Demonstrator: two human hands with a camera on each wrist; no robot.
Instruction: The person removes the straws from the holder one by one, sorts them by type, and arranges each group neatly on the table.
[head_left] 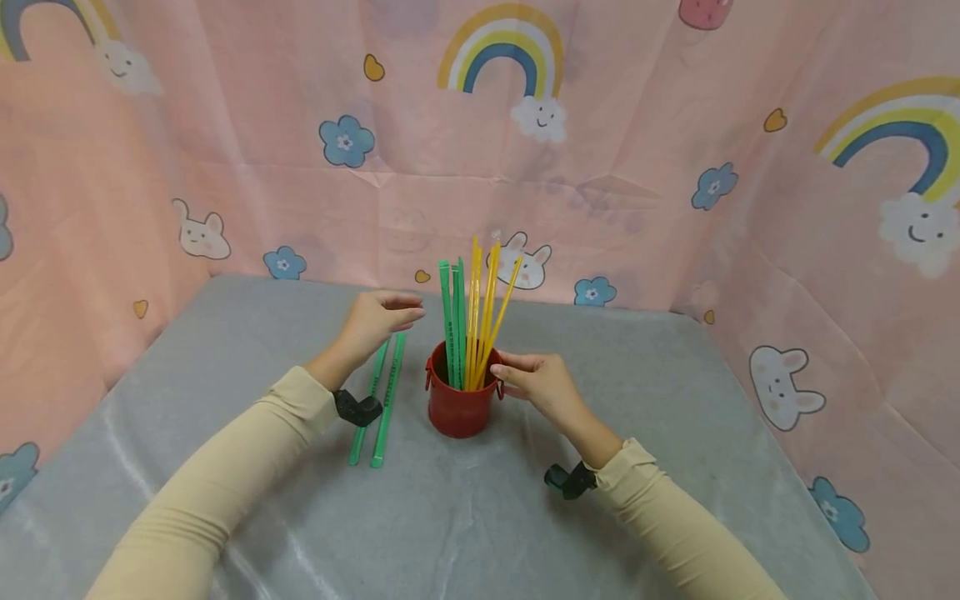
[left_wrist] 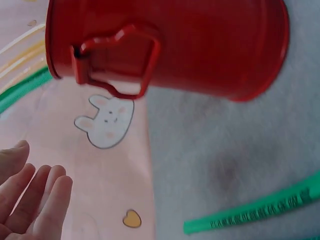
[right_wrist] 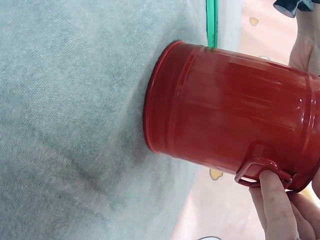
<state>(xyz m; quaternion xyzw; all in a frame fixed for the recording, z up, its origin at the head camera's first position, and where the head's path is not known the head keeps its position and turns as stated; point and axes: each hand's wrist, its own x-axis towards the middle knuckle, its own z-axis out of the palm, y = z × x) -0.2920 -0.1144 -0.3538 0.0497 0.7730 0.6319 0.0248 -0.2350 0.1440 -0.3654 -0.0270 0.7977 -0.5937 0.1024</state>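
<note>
A small red metal bucket (head_left: 459, 414) stands upright on the table, a loop handle on each side. Several green wrapped straws (head_left: 448, 325) and several thin yellow straws (head_left: 491, 300) stick up out of it. My right hand (head_left: 547, 387) grips the bucket's right side, thumb at the rim; in the right wrist view its fingers (right_wrist: 277, 205) lie against the loop handle (right_wrist: 262, 167). Left of the bucket, apart from it, my left hand (head_left: 378, 321) hovers with nothing in it, fingers loosely extended. Below it two green wrapped straws (head_left: 389, 400) lie side by side on the cloth.
Grey cloth covers the table (head_left: 465, 533). A pink curtain (head_left: 420, 192) printed with rainbows, rabbits and flowers hangs behind the table and along both sides. Each wrist wears a dark strap-on camera (head_left: 358, 408).
</note>
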